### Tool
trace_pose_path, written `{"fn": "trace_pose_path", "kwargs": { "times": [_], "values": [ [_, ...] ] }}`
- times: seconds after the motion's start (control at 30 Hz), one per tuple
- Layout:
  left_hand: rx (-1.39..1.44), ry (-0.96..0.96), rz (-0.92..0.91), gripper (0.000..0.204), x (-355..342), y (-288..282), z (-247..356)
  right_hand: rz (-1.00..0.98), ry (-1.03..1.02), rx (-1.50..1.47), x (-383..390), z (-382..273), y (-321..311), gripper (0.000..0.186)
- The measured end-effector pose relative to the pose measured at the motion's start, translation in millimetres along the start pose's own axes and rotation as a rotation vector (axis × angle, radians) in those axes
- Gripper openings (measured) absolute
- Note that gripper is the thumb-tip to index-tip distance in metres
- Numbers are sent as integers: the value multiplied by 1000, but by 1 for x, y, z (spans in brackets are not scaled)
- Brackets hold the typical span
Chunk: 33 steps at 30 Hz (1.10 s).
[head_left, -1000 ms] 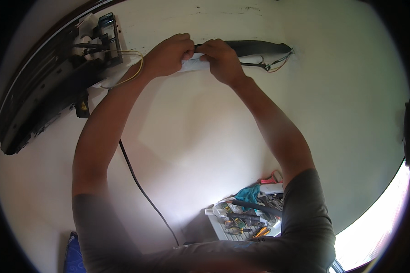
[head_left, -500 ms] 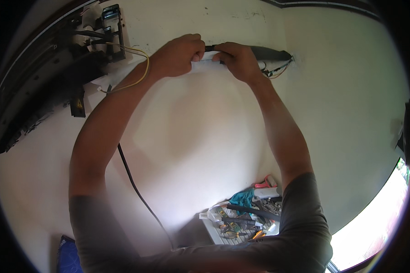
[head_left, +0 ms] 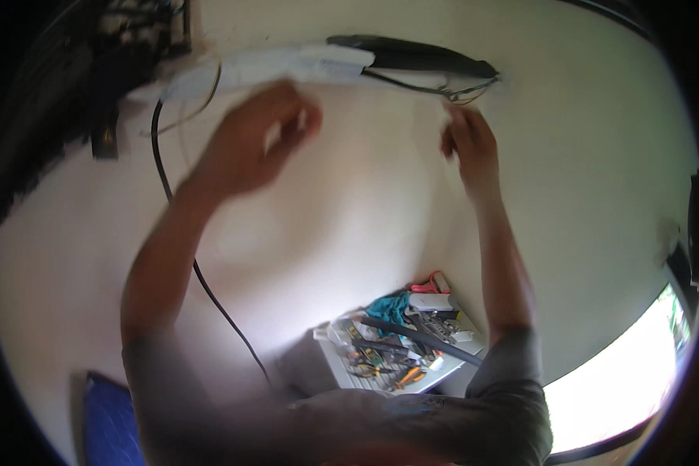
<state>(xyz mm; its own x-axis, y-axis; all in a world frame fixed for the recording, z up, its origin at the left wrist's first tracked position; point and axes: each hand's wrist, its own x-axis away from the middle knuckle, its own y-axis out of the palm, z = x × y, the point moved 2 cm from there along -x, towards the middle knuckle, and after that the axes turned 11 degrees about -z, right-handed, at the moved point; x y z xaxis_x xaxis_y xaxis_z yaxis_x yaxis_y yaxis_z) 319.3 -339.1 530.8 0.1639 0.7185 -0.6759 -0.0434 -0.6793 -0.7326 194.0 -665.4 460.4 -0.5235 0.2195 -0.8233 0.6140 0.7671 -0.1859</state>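
Along the upper wall runs a long bundle wrapped in white [head_left: 279, 64], with a dark foam sleeve [head_left: 412, 56] over its right end. My left hand [head_left: 260, 140] hangs just below the white part, blurred, its fingers loosely curled with a gap to the thumb and nothing seen in it. My right hand [head_left: 472, 147] is raised below the thin loose wires [head_left: 462, 96] near the wall hole. Its fingers are apart and partly bent; whether a fingertip touches the wires is unclear. A black cable [head_left: 161, 159] drops down the wall behind my left forearm.
A dark appliance housing [head_left: 46, 116] fills the upper left, with a thin yellowish wire [head_left: 210, 97] beside it. Below stands a light container top [head_left: 349, 379] covered with tools, a teal cloth [head_left: 388, 312] and a dark foam tube [head_left: 419, 335]. A blue object [head_left: 109, 423] stands lower left.
Both hands have let go of the dark sleeve and come down, the left toward the lower left, the right toward the lower right. The sleeve and white wrapping now show uncovered.
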Motion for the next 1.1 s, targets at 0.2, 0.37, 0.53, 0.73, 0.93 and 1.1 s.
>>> {"fn": "trace_pose_path", "kwargs": {
  "times": [0.2, 0.37, 0.53, 0.73, 0.93, 1.1],
  "values": [
    [1044, -1010, -330, 7, 343, 155, 67, -388, 721, -449, 292, 93, 104, 34],
    [419, -2361, 550, 22, 684, 252, 376, -1082, 894, -477, 490, 88, 224, 22],
    [101, -3136, 560, 15, 769, 290, 819, -1565, 443, -384, 590, 90, 252, 13],
    [108, -3366, 1559, 20, 582, 357, 989, -1595, 46, -366, 618, 125, 257, 11],
    [822, -3141, 1360, 32, 524, 409, 890, -1643, 73, -233, 627, 120, 258, 8],
    [972, -2836, 1357, 38, 553, 342, 873, -1685, 91, -175, 628, 120, 260, 9]
  ]
}}
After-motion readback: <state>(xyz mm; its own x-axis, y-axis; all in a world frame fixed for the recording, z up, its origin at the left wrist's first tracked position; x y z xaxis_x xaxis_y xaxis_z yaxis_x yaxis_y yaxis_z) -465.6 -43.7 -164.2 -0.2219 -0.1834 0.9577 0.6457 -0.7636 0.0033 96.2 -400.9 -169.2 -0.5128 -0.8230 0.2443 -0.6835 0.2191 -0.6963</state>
